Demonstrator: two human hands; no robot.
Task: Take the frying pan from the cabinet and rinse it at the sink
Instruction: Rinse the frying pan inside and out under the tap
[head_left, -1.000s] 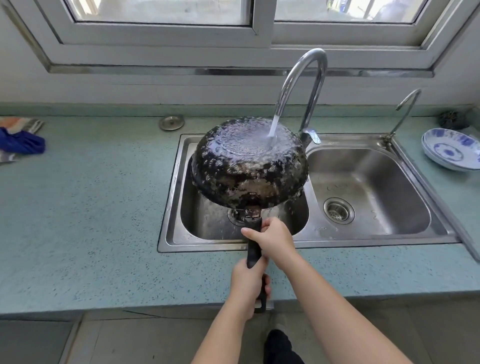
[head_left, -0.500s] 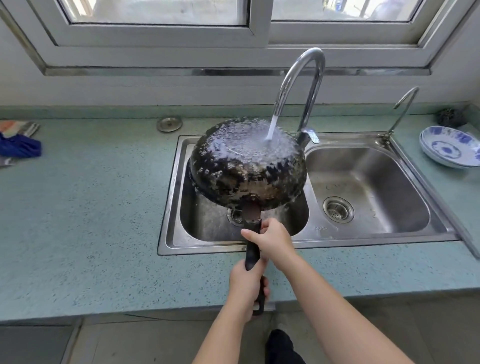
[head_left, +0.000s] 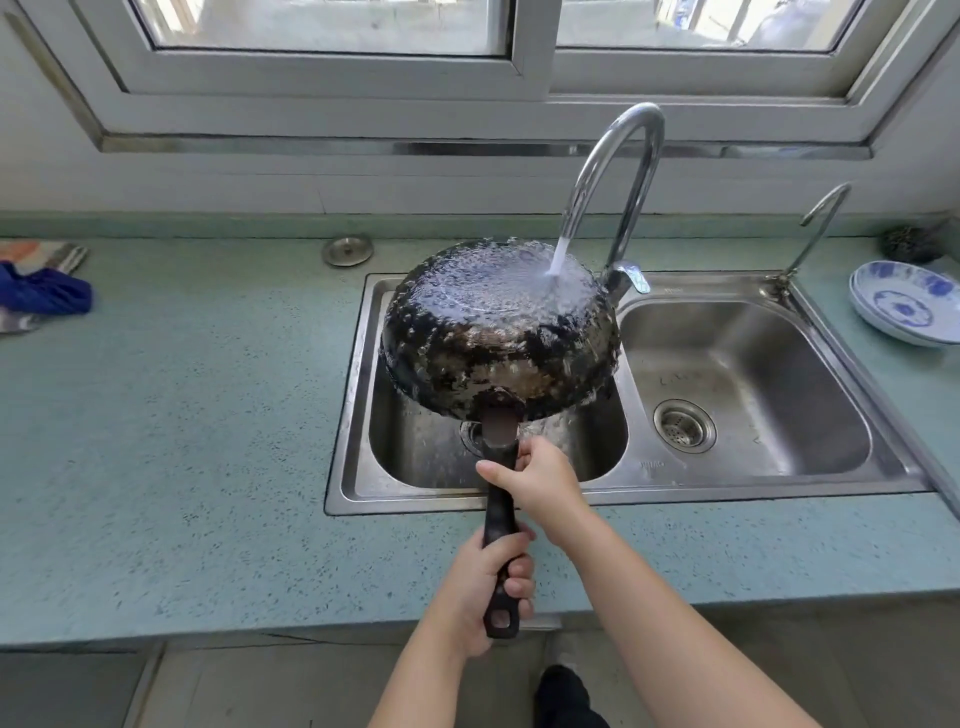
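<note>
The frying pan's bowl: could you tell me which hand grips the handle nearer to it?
Right. The right hand grips the handle just below the frying pan bowl; the left hand grips farther down, near the handle's end.

No sleeves on me: both forearms bare up to the frame edge. Left hand and right hand have no rings, no watch, no gloves. Nails short, unpainted. Below, btwn my arms, a dark shoe, details blurred.
</note>
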